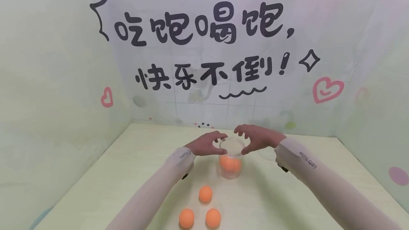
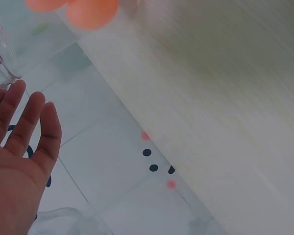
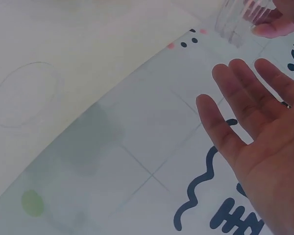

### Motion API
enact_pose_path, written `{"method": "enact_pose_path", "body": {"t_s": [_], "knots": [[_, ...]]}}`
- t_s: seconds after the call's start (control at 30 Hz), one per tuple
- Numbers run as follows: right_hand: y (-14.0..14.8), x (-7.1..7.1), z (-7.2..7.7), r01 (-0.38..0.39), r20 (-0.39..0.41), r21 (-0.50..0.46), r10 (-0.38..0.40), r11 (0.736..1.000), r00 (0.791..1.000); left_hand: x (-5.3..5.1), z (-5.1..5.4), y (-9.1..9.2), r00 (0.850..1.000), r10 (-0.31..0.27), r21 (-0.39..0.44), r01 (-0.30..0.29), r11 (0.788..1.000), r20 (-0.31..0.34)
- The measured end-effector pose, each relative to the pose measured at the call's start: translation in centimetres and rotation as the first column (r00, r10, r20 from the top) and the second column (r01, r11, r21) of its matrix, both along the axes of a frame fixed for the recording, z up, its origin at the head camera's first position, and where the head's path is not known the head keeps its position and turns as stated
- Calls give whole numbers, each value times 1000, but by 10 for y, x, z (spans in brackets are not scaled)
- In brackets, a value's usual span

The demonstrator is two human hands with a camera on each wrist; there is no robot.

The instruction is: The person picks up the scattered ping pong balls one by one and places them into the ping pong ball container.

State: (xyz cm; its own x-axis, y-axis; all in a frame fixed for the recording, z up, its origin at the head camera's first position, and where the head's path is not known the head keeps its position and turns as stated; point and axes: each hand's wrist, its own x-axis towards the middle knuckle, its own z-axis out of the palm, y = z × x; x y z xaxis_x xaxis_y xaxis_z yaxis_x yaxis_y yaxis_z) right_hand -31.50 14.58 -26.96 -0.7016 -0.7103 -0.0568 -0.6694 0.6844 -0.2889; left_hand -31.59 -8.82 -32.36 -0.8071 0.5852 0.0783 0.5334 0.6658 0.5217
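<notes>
A clear jar with several orange balls inside stands upright on the table. My left hand is at the left of its rim, thumb in front and fingers toward the back; in the left wrist view the fingers of this hand are loosely extended, tips close to the rim. Whether they touch is unclear. On the right side, my right hand has its thumb by the rim and its fingers spread above and behind. The right wrist view shows this hand with fingers apart from the jar.
Three loose orange balls lie on the table in front of the jar. A clear round lid lies flat to its right, also visible in the right wrist view. A printed curtain rises behind the table and along both sides.
</notes>
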Motion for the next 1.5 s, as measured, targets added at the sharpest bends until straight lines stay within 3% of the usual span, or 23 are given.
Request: {"method": "enact_pose_path", "body": {"t_s": [0.27, 0.57, 1.0, 1.3, 1.5], "knots": [[9, -2, -20, 58, 47, -32, -56, 998, 997, 1, 1, 0, 1000, 7, 8, -7, 1000, 4], [12, -2, -45, 43, 99, -119, -31, 992, 995, 0, 0, 1, 1000, 2, -4, -2, 1000, 0], [7, -5, -54, 67, 134, -177, -44, 982, 990, 0, 0, 1, 1000, 2, -4, -2, 1000, -3], [6, -3, -64, 111, 178, -258, -66, 960, 982, 1, 0, 2, 1000, 2, -5, -2, 1000, 3], [1, -3, -65, 139, 178, -250, -96, 958, 979, 1, 0, 1, 1000, 11, -6, -11, 1000, 13]]}}
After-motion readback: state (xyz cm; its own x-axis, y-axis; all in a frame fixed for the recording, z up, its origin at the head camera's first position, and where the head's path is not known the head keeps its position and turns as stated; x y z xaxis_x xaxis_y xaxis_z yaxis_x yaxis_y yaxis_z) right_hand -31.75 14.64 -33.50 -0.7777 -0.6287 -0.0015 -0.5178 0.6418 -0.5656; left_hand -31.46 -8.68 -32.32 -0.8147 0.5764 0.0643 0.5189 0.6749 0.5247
